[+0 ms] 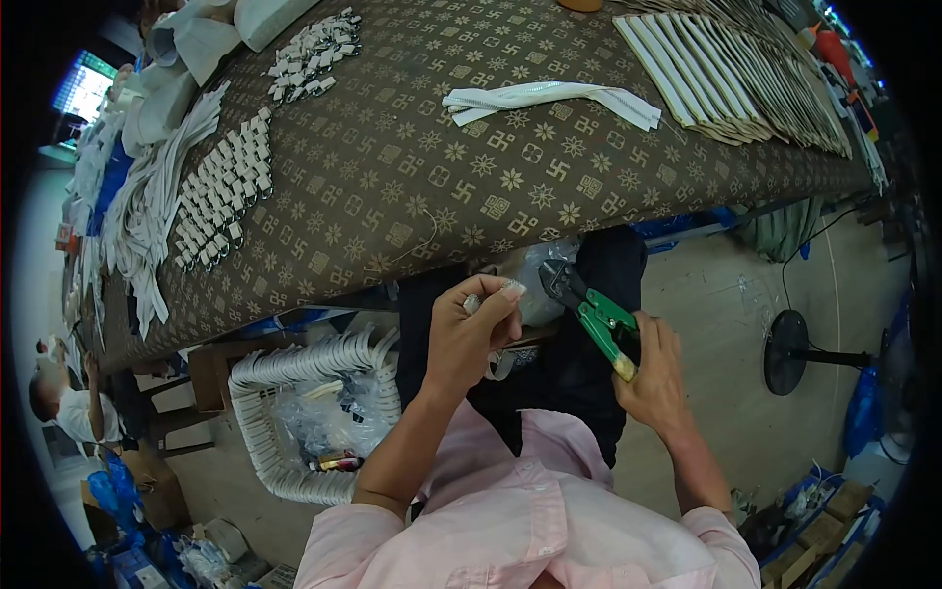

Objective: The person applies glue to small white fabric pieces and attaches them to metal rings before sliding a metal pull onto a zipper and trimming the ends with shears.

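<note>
My left hand (469, 329) is raised over my lap, its fingers pinched together; whatever small thing they hold is too small to name. My right hand (652, 371) grips the green handles of a pair of cutters (601, 316), whose dark head points up and left toward my left hand without touching it. Behind both hands, a clear plastic bag (538, 285) lies between my dark-trousered legs. A white zipper strip (554, 95) is on the patterned tabletop beyond them.
The table (392, 187) bears rows of small white pieces (228, 187), cloth strips (147, 211) and stacked strips (716, 79). A white woven basket (257, 422) stands left of my legs, a black stand (787, 351) right. Another person (78, 407) is at far left.
</note>
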The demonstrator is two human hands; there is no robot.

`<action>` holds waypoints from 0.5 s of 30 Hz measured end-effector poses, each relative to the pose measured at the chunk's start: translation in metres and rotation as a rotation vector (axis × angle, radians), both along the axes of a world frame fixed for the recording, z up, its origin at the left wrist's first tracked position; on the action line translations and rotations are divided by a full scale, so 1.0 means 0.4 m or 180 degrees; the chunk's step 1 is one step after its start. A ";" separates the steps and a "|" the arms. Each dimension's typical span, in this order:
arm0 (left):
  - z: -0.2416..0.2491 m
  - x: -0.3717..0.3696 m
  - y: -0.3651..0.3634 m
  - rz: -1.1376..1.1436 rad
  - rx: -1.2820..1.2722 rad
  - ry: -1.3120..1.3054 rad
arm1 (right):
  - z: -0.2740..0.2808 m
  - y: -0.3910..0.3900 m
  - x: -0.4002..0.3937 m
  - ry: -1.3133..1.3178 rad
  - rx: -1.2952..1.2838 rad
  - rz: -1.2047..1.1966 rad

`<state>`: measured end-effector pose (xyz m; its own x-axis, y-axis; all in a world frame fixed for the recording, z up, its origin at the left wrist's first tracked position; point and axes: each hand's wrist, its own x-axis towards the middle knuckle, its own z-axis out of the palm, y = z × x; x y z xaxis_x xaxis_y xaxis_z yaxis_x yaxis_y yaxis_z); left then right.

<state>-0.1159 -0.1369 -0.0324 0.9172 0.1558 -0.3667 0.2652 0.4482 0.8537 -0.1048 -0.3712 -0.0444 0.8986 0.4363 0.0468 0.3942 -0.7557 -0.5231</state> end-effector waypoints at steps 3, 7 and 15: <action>0.003 -0.012 0.004 0.0034 -0.0076 -0.0054 | 0.014 0.004 -0.007 -0.0045 0.0212 0.0199; 0.003 -0.016 -0.004 0.0034 -0.0208 -0.0033 | -0.015 -0.005 -0.020 0.0036 0.0102 0.0084; 0.176 -0.046 0.105 0.0497 0.0265 -0.0997 | -0.027 -0.025 0.032 0.0672 0.1537 -0.0187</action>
